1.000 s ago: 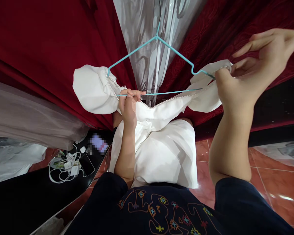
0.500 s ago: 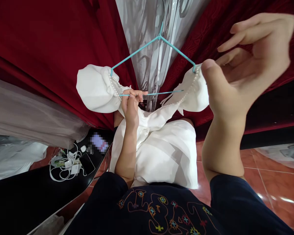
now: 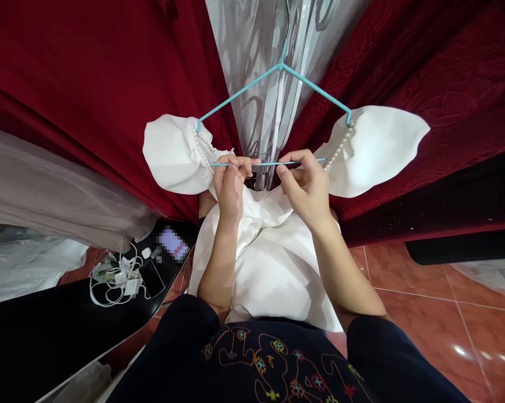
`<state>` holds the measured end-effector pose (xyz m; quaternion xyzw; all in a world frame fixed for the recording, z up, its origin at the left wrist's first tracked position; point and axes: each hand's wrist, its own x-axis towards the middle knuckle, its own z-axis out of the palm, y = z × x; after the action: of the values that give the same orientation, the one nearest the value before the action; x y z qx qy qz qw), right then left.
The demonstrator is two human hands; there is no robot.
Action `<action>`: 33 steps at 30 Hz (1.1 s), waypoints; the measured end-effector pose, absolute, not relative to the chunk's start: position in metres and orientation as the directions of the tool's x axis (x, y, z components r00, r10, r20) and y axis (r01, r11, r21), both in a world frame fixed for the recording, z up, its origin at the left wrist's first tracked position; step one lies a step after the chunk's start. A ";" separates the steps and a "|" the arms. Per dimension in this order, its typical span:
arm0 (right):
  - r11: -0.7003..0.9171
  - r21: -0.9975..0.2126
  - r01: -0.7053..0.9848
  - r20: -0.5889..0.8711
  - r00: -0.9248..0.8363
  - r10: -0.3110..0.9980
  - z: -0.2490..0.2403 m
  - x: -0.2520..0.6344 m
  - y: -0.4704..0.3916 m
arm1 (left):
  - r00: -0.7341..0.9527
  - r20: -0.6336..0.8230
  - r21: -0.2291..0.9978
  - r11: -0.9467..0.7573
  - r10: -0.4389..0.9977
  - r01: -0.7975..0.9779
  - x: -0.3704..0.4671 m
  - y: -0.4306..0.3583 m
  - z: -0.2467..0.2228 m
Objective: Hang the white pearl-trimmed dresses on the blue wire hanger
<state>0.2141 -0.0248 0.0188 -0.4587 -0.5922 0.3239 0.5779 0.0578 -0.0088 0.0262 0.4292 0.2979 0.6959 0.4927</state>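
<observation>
A light-blue clothes hanger [image 3: 315, 88] hangs upright ahead of me, its arm ends inside the shoulders of a white dress [image 3: 273, 268]. Puffed sleeves spread to both sides, and a pearl bead trim [image 3: 340, 148] edges the neckline. My left hand [image 3: 233, 184] is closed round the hanger's lower bar, left of its middle. On the same bar, right of the middle, my right hand [image 3: 305, 187] pinches with thumb and fingers. The dress skirt drapes over my lap, partly hidden by my forearms.
A black bench [image 3: 34, 336] at left carries a phone [image 3: 152, 279], tangled white cables [image 3: 110, 296] and a white charger [image 3: 131, 287]. Dark red curtains [image 3: 101, 84] flank white sheer cloth [image 3: 246, 67] behind the hanger. Reddish floor tiles [image 3: 424, 330] lie at right.
My right hand has come down from the upper right, away from the right sleeve, onto the hanger's lower bar. The right sleeve now spreads further out. My left hand keeps its hold.
</observation>
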 end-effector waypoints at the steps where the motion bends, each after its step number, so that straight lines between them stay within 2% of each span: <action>1: 0.371 -0.919 0.132 0.385 0.105 0.917 0.016 0.213 -0.024 | -0.132 0.297 0.841 -0.324 0.946 -0.434 0.057 -0.010 0.025; 5: 0.393 -0.918 0.061 0.397 0.166 0.902 0.009 0.215 -0.023 | -0.029 0.223 0.895 -0.217 0.974 -0.390 0.052 -0.015 0.017; 8: 0.415 -0.908 0.055 0.416 0.213 0.884 0.004 0.220 -0.021 | 0.141 0.124 0.971 -0.091 0.982 -0.220 0.047 -0.023 0.013; 11: 0.433 -0.900 0.044 0.430 0.237 0.871 -0.001 0.221 -0.019 | 0.258 0.161 0.985 -0.138 0.953 -0.105 0.045 -0.036 0.021; 13: 0.438 -0.898 0.039 0.434 0.244 0.867 -0.002 0.218 -0.019 | 0.192 0.285 0.958 -0.277 0.939 -0.069 0.045 -0.046 0.032; 15: 0.440 -0.897 0.038 0.435 0.254 0.864 -0.002 0.212 -0.019 | 0.012 0.451 0.892 -0.451 0.892 0.027 0.043 -0.051 0.043; 18: 0.459 -0.887 0.043 0.449 0.308 0.839 -0.001 0.203 -0.021 | -0.259 0.699 0.714 -0.625 0.667 0.316 0.035 -0.043 0.051; 21: 0.472 -0.880 0.046 0.456 0.353 0.817 0.002 0.199 -0.023 | -0.327 0.836 0.548 -0.631 0.441 0.549 0.022 -0.021 0.048; 23: 0.468 -0.883 0.045 0.452 0.354 0.819 0.005 0.199 -0.024 | -0.339 0.868 0.496 -0.599 0.363 0.628 0.015 -0.005 0.044; 25: 0.463 -0.885 0.048 0.449 0.351 0.822 0.007 0.201 -0.025 | -0.362 0.867 0.497 -0.545 0.342 0.675 0.009 0.008 0.041; 30: 0.420 -0.904 0.074 0.421 0.319 0.849 0.016 0.205 -0.026 | -0.441 0.766 0.630 -0.412 0.467 0.658 -0.011 0.032 0.051; 33: 0.381 -0.920 0.091 0.390 0.297 0.871 0.021 0.204 -0.026 | -0.495 0.733 0.677 -0.432 0.466 0.596 -0.034 0.052 0.061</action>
<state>0.2041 -0.0262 0.0205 -0.4697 -0.5125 0.2981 0.6541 -0.0344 0.0524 0.0610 0.5000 0.5308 0.6826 -0.0478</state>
